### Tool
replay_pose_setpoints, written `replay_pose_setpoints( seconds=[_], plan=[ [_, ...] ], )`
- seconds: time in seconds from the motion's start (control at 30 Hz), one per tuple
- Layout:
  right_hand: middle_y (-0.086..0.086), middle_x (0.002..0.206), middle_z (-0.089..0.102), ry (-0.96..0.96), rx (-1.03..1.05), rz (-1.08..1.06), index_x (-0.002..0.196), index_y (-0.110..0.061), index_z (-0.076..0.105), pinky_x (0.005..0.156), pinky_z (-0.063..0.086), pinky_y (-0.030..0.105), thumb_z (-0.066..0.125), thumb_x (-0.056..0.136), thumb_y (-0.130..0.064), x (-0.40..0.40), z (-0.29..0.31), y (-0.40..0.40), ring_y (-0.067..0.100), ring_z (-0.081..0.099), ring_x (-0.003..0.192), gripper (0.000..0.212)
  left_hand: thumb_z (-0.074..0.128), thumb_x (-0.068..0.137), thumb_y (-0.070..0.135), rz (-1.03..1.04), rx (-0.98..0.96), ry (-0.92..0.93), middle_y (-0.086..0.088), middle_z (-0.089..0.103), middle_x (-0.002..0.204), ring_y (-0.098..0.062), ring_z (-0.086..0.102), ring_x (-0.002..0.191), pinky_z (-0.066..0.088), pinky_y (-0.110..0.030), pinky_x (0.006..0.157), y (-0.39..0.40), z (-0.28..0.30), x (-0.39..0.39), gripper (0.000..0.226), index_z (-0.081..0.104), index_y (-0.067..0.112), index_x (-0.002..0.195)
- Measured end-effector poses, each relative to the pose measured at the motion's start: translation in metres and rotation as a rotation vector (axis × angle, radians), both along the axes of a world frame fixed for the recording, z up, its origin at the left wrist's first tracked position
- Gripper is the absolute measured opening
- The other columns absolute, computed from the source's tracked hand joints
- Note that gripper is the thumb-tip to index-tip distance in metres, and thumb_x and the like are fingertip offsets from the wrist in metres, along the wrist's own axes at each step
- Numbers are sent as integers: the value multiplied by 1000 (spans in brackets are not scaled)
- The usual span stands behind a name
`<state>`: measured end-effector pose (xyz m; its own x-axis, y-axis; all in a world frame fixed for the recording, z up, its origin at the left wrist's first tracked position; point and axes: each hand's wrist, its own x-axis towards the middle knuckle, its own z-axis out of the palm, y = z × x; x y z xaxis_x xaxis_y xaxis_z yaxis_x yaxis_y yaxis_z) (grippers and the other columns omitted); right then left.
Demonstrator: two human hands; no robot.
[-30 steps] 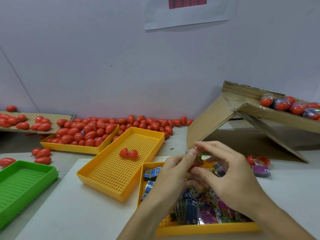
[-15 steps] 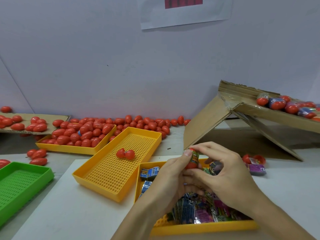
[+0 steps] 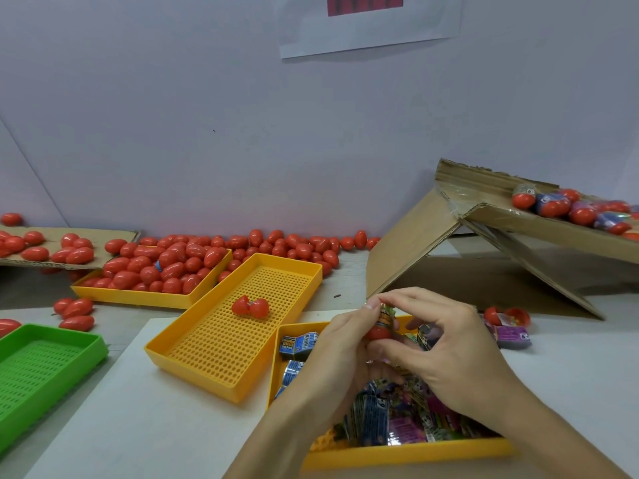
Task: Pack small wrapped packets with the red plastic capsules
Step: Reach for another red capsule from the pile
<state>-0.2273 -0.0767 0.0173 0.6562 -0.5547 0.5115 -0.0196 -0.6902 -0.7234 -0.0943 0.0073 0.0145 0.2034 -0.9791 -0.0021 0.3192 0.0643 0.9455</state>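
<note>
My left hand (image 3: 340, 354) grips a red capsule half (image 3: 378, 332) above the near yellow tray (image 3: 408, 452). A small wrapped packet (image 3: 385, 316) stands in that capsule half. My right hand (image 3: 446, 354) pinches the packet's top with its fingertips. The tray under my hands holds several wrapped packets (image 3: 397, 420). An open red capsule (image 3: 250, 307) lies in the middle yellow tray (image 3: 193, 356). Many shut red capsules (image 3: 166, 262) fill the far yellow tray.
A green tray (image 3: 52, 364) sits at the left. A cardboard ramp (image 3: 553, 233) at the right holds packed capsules (image 3: 567, 205). An open capsule with a packet (image 3: 508, 326) lies right of my hands. Loose capsules line the wall.
The packet now stands taller out of the capsule half. Both hands stay together over the near tray, and my view has drifted slightly right.
</note>
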Motion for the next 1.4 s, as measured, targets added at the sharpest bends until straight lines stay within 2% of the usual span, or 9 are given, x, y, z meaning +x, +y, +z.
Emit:
replay_pose_setpoints(
  seconds=[0.13,0.27,0.37,0.5,0.73,0.93,1.13,1.27,1.4],
  plan=[
    [-18,109,70,-25,36,22,117,-27,72,76,48,13,78,74,-38,-1,0,0,8,65,101,44,57,91,43,-40,-8,-19,2,71,81,-16,68,79,54,-30,61,1,0,2,39,66,9,108],
    [-19,112,69,-22,52,19,120,-29,70,79,51,19,74,74,-42,1,-1,-1,8,64,107,48,58,92,47,12,8,-26,-1,71,82,-18,68,80,53,-30,60,-1,1,-1,37,71,14,101],
    [-20,113,69,-59,138,10,122,-29,69,85,54,21,74,72,-39,1,-2,-1,4,64,110,52,49,98,44,44,-15,48,-17,72,89,-22,68,79,53,-30,61,-1,4,-1,40,76,15,95],
    [-15,115,71,-109,283,57,124,-25,68,90,56,24,76,79,-17,3,-2,-2,4,65,111,47,55,89,35,67,-49,78,-25,72,102,-25,69,87,55,-29,63,1,7,1,41,68,3,110],
    [-19,113,72,-146,319,95,117,-34,67,82,51,9,69,86,1,3,-1,-2,-1,67,106,46,53,94,31,40,-71,81,-20,73,106,-21,70,90,56,-27,66,1,7,2,33,74,7,100],
    [-25,109,68,-52,79,-119,118,-36,66,84,52,14,77,82,-8,3,-4,-2,-4,60,110,48,68,87,35,303,-53,-198,-12,77,89,-30,75,83,59,-25,63,-1,0,8,30,73,9,102],
    [-30,110,62,-11,-147,-213,121,-24,69,86,48,7,82,78,-13,4,-6,3,-9,56,110,46,66,84,38,246,-44,-336,-12,77,87,-25,74,81,61,-34,75,1,-1,5,37,73,7,104],
    [-23,108,66,-79,-107,-159,128,-25,65,77,55,17,68,81,-43,5,-2,7,1,63,104,50,51,98,29,122,-27,-65,-20,75,96,-25,73,86,60,-31,75,2,3,3,36,69,-1,107],
    [-20,105,67,-119,-72,-116,130,-32,61,73,58,27,64,82,-50,5,1,10,8,66,100,51,44,101,30,19,-31,152,-23,73,101,-28,73,90,60,-32,76,1,6,0,42,63,-6,111]
  ],
)
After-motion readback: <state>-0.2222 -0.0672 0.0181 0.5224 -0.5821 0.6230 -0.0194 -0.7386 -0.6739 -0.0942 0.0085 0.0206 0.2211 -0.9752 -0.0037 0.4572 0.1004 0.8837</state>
